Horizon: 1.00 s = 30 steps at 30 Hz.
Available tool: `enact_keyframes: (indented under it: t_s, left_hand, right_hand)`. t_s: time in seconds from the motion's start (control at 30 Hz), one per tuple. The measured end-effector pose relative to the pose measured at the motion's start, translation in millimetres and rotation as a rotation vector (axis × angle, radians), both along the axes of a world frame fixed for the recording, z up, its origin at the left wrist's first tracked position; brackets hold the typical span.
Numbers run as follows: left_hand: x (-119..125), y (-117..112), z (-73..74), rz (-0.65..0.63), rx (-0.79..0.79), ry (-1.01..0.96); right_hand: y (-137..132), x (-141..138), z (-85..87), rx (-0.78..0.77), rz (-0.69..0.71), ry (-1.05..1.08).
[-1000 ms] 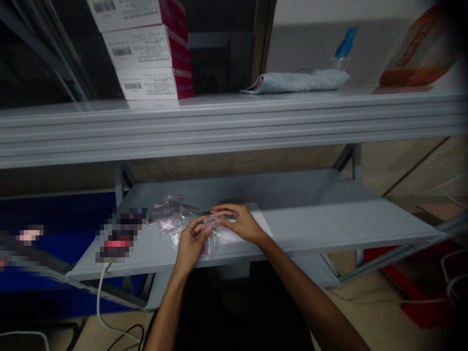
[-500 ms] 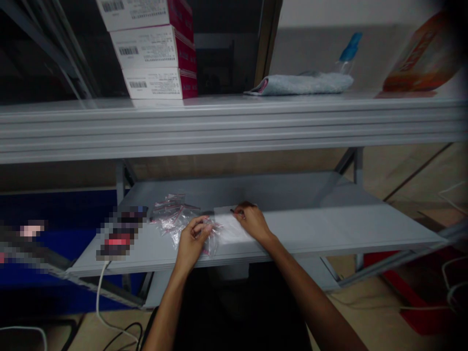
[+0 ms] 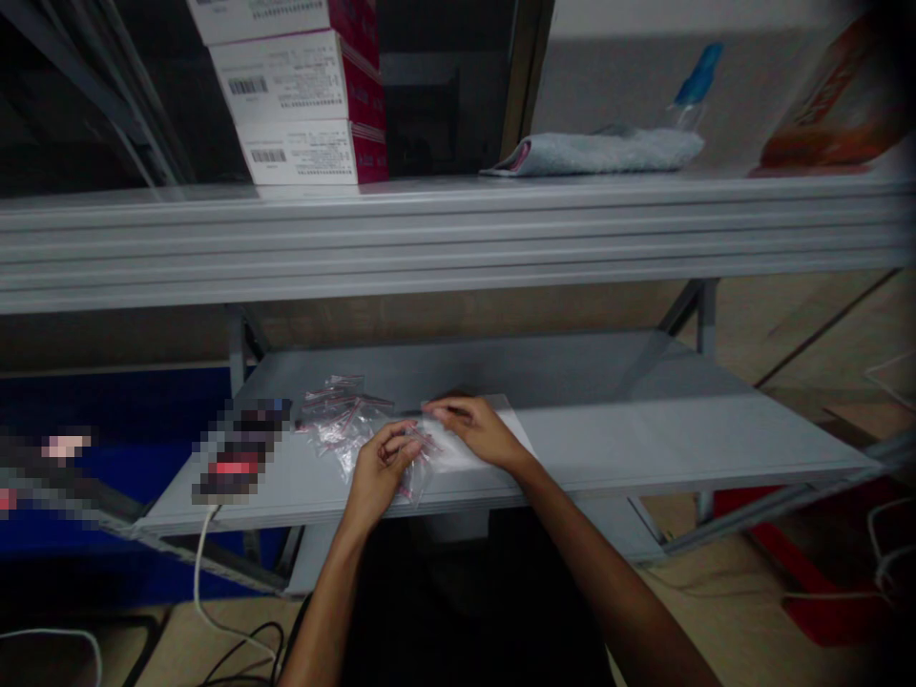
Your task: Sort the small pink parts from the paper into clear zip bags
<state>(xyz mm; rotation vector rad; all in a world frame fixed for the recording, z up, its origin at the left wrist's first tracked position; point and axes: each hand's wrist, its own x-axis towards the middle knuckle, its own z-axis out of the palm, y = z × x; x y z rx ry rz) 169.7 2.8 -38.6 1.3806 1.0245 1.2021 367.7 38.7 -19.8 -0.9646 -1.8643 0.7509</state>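
The left fingers point(image 3: 409, 447) pinch a clear bag point(image 3: 409, 485); the right fingers point(image 3: 458, 425) curl nearby, their grip unclear. Barcodes point(image 3: 268, 156) mark white boxes point(image 3: 304, 91), small print illegible.

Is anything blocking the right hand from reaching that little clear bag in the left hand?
Nothing visible: the right hand is right beside the clear bag pinched in the left hand. The white sheet lies below, and the loose bags lie beyond the left hand.
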Motion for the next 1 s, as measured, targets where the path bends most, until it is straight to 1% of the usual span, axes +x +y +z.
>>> enact_keyframes:
  t_s: [0.07,0.1,0.17,0.23,0.3,0.37,0.43,0.5,0.53,0.57,0.63,0.7,0.73,0.8,0.87,1.0]
  left_hand:
    - [0,0,-0.9,0.004,-0.014,-0.013]
    - [0,0,-1.1,0.007,-0.019,-0.017]
    - [0,1,-1.4,0.016,-0.026,-0.028]
    - [1,1,-1.8,0.022,-0.030,-0.046]
    - [1,1,-2.6,0.026,-0.028,-0.056]
    - [0,1,-3.8,0.022,-0.023,-0.053]
    - [0,1,-4.7,0.018,-0.018,-0.040]
    - [-1,2,-5.2,0.018,-0.012,-0.024]
    - [-1,2,-5.3,0.020,-0.009,-0.014]
    - [-1,2,-5.5,0.022,-0.005,-0.006]
    - [0,3,-6.0,0.019,0.008,0.009]
    - [0,3,-7.0,0.010,0.029,0.017]
    - [0,3,-7.6,0.008,0.037,0.019]
    - [0,4,-8.8,0.007,0.045,0.025]
    - [0,4,-9.3,0.016,0.049,0.028]
    - [-2,3,-6.0,0.059,0.070,0.036]
  right_hand:
    - [6,10,-6.0,0.007,-0.234,-0.039]
    - [10,15,-9.1,0.014,-0.341,-0.110]
    - [15,21,-15.0,0.029,-0.471,-0.303]
    - [17,21,-20.4,0.041,-0.513,-0.472]
    - [18,17,-24.7,0.038,-0.523,-0.572]
    - [18,12,-27.2,0.020,-0.534,-0.614]
    - [16,9,-26.8,0.022,-0.540,-0.596]
    - [13,8,-23.5,0.052,-0.503,-0.491]
    - [11,7,-21.0,0.064,-0.454,-0.409]
    - [8,7,-18.2,0.070,-0.382,-0.323]
    - [3,4,-12.4,0.072,-0.190,-0.194]
    - [-3,-1,-7.7,0.079,-0.023,-0.150]
    - [-5,-4,-6.1,0.090,0.030,-0.143]
    - [-8,-9,-4.4,0.108,0.084,-0.128]
    - [-10,-12,-4.4,0.081,0.109,-0.096]
    - [-17,-11,-8.5,-0.125,0.133,0.036]
